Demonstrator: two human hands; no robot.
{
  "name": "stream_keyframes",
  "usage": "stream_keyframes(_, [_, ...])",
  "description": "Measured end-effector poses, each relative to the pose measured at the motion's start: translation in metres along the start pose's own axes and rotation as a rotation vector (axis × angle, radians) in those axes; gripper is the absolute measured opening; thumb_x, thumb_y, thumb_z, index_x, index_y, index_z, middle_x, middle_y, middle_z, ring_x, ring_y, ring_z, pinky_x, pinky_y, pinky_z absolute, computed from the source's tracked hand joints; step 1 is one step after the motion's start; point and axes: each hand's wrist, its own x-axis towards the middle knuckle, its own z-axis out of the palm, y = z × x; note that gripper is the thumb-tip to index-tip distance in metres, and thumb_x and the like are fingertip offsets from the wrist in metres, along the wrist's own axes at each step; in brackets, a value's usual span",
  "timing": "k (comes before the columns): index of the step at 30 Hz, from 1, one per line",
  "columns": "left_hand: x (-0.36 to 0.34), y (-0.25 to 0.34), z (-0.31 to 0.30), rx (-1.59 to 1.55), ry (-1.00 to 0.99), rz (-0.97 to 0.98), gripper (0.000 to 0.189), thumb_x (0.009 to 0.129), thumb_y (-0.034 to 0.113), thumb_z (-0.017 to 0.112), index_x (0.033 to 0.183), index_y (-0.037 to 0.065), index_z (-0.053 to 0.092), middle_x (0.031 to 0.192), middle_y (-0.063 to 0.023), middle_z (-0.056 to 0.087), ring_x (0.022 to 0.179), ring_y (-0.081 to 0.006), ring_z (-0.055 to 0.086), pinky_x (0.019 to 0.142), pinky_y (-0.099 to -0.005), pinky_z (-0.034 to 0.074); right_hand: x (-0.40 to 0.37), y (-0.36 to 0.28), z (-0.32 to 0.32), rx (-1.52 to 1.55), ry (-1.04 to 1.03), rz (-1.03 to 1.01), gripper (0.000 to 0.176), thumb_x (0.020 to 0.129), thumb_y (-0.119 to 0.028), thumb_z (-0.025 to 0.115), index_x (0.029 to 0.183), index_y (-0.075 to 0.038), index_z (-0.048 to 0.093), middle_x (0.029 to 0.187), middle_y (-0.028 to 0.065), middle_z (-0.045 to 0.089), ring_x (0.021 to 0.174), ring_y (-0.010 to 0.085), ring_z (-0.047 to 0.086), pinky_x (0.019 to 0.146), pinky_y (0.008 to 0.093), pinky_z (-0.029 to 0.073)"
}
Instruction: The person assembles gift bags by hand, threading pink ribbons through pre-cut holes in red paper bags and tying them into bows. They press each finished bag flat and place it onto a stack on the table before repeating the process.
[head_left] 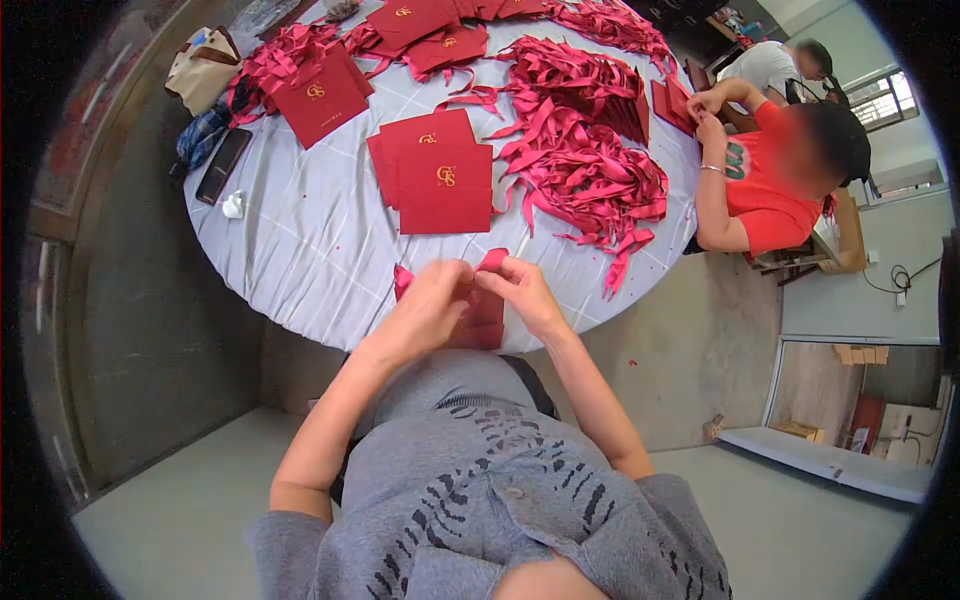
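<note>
At the near edge of the table, both hands meet over a dark red folder-like card (485, 328). My right hand (525, 295) pinches a pink-red ribbon (492, 261) between thumb and fingers. My left hand (430, 305) is bent inward, fingertips close to the right ones; it is slightly smeared by motion, and what its fingers hold is hidden. Another bit of ribbon (402, 280) sticks out beside the left hand. Just beyond lies a small stack of red cards (445, 205) with gold lettering.
A large heap of ribboned cards (580, 165) lies at right on the white tablecloth (290, 250). More red cards (320, 100) lie at far left, near a phone (224, 166), a white earbud case (233, 206) and a bag (203, 68). A co-worker in a red shirt (775, 180) sits at right.
</note>
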Motion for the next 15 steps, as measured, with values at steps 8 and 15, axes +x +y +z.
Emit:
stream_keyframes(8, [-0.016,-0.009,-0.021,0.253,0.083,0.067,0.009,0.073,0.004,0.06,0.081,0.003,0.058,0.08,-0.0114,0.056,0.078,-0.029,0.052,0.071,-0.0378,0.043,0.008,0.014,0.001,0.041,0.097,-0.019,0.011,0.085,-0.012,0.06,0.085,-0.002,0.062,0.078,-0.0028,0.059,0.074,0.0052,0.052,0.068,0.0212,0.042])
stream_keyframes(15, [-0.015,-0.023,0.003,0.588,-0.037,0.167,0.015,0.074,0.009,0.051,0.088,0.004,0.053,0.092,-0.0124,0.05,0.086,-0.0278,0.051,0.073,-0.0366,0.043,0.011,0.027,0.003,-0.012,0.098,-0.081,0.014,0.086,-0.012,0.059,0.095,-0.001,0.062,0.084,-0.0026,0.06,0.077,0.0059,0.053,0.07,0.024,0.045])
